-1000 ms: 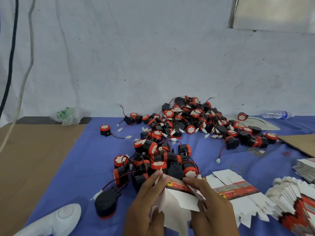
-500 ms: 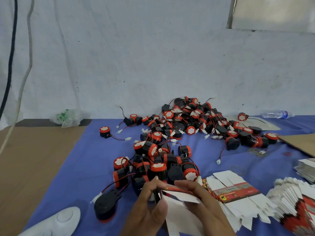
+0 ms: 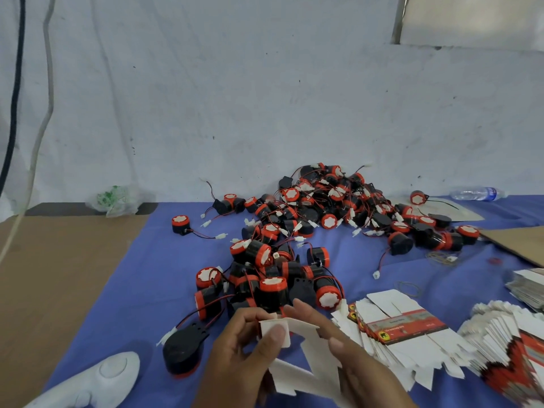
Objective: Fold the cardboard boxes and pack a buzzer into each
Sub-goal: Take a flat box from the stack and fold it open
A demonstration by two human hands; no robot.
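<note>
one head-worn wide-angle view, looking forward and down
it sits close above the left hand (image 3: 244,354) and right hand (image 3: 362,372) at 6 o'clock, takes in the blue cloth (image 3: 153,275) through the middle with the buzzer pile (image 3: 323,207) toward 1 o'clock, and faces the white wall (image 3: 265,98) at 12 o'clock.

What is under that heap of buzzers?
A blue cloth shows all round the buzzers and in gaps between them. Whatever lies beneath the heap's thick middle is covered, and so is the surface under the cloth.
</note>
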